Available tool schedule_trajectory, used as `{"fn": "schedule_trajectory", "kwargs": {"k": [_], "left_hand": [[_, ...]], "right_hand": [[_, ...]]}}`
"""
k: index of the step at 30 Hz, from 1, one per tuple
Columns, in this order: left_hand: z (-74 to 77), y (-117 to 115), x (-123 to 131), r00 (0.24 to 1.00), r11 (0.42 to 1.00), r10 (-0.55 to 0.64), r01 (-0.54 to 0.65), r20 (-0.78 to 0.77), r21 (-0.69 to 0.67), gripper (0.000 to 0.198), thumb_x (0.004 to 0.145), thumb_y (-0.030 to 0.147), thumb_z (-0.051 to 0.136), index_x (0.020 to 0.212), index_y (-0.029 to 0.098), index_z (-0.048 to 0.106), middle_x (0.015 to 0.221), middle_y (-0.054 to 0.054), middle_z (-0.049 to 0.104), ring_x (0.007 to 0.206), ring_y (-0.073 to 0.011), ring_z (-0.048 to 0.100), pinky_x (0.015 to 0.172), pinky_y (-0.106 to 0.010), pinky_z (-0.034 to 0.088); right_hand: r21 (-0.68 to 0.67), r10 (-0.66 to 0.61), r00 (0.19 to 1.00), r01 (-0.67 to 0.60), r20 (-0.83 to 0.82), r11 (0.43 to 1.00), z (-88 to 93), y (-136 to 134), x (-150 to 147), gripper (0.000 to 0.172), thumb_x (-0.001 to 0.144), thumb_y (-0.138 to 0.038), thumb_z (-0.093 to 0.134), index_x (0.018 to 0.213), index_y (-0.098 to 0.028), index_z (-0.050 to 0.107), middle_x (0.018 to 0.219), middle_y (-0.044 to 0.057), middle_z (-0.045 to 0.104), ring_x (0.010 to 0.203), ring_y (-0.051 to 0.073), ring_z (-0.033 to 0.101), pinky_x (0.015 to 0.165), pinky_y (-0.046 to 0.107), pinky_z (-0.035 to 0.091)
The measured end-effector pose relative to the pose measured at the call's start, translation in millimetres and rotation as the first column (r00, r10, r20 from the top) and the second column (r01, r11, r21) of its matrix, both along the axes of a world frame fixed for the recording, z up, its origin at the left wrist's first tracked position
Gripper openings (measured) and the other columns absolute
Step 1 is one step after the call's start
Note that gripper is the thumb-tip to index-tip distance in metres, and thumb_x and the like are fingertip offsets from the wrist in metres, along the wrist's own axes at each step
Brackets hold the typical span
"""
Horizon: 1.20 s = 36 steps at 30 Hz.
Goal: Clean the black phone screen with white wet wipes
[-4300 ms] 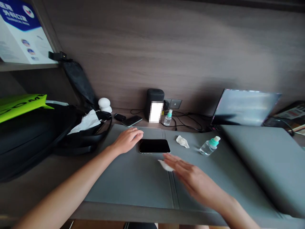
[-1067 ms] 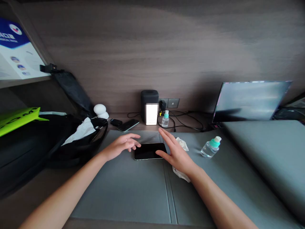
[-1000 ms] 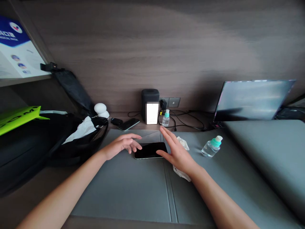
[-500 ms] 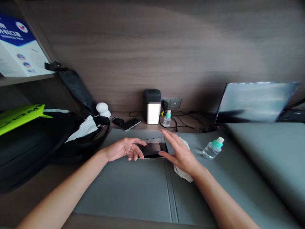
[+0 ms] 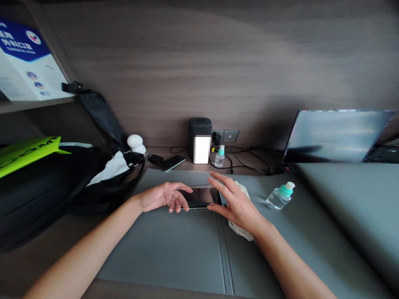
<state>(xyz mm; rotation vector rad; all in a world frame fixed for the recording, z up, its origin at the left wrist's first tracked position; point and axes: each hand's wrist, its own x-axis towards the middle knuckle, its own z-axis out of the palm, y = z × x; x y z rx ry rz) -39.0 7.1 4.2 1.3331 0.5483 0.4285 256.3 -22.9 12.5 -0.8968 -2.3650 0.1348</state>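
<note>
A clear glass screen protector, seen mostly by its thin dark outline, is held just above a black phone. The phone lies flat on the grey desk mat. My left hand grips the protector's left end between thumb and fingers, palm turned up. At the right end, my right hand spans the sheet, fingertips at its far edge and thumb at the near one. Whether the glass touches the phone I cannot tell. Under my right hand lies a crumpled white tissue, partly hidden.
To the right a clear bottle with a teal neck leans over. Behind stand a black speaker, a small bottle, a second phone and cables. A black bag is left, a laptop right.
My right fingers have come down and closed in around the protector's right end. My left hand keeps its grip. The whole view has shifted slightly.
</note>
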Motion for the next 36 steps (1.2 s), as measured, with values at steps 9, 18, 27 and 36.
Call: {"fn": "schedule_trajectory", "kwargs": {"k": [9, 18, 27, 36], "left_hand": [[0.8, 6, -8, 0.769, 0.477, 0.622, -0.221, -0.149, 0.851, 0.057, 0.087, 0.062, 0.053, 0.127, 0.022, 0.056, 0.116, -0.009, 0.067, 0.094, -0.0229, 0.061, 0.081, -0.038, 0.049], [-5.8, 4, -7, 0.759, 0.410, 0.535, 0.151, -0.371, 0.899, 0.078, 0.072, 0.064, 0.072, 0.137, 0.027, 0.050, 0.130, -0.008, 0.057, 0.122, -0.0294, 0.052, 0.103, -0.043, 0.043], [-6.0, 6, -5, 0.741, 0.420, 0.529, 0.194, -0.413, 0.887, 0.062, 0.072, 0.061, 0.073, 0.121, 0.025, 0.063, 0.114, -0.006, 0.062, 0.109, -0.0270, 0.058, 0.094, -0.039, 0.047], [-7.3, 5, -2, 0.744, 0.420, 0.543, 0.162, -0.390, 0.893, 0.063, 0.071, 0.064, 0.074, 0.118, 0.023, 0.064, 0.110, -0.006, 0.063, 0.106, -0.0261, 0.059, 0.092, -0.037, 0.047]], "right_hand": [[-0.235, -0.057, 0.997, 0.044, -0.051, 0.971, -11.6, 12, 12, 0.072, 0.085, -0.039, 0.071, 0.146, -0.033, 0.034, 0.149, 0.008, 0.041, 0.137, 0.027, 0.040, 0.112, 0.048, 0.038], [-0.391, -0.074, 0.996, 0.051, -0.045, 0.919, -25.5, 20, 16, 0.068, 0.081, -0.044, 0.073, 0.141, -0.028, 0.044, 0.147, 0.011, 0.044, 0.135, 0.028, 0.043, 0.112, 0.049, 0.037], [-0.409, -0.066, 0.995, 0.088, 0.069, 0.908, -33.3, 28, 18, 0.076, 0.081, -0.054, 0.070, 0.144, -0.022, 0.045, 0.154, 0.015, 0.035, 0.144, 0.032, 0.028, 0.116, 0.055, 0.028], [-0.423, -0.104, 0.990, 0.134, 0.093, 0.896, -34.4, 29, 21, 0.077, 0.079, -0.051, 0.073, 0.144, -0.020, 0.046, 0.155, 0.015, 0.035, 0.144, 0.033, 0.029, 0.117, 0.053, 0.027]]}}
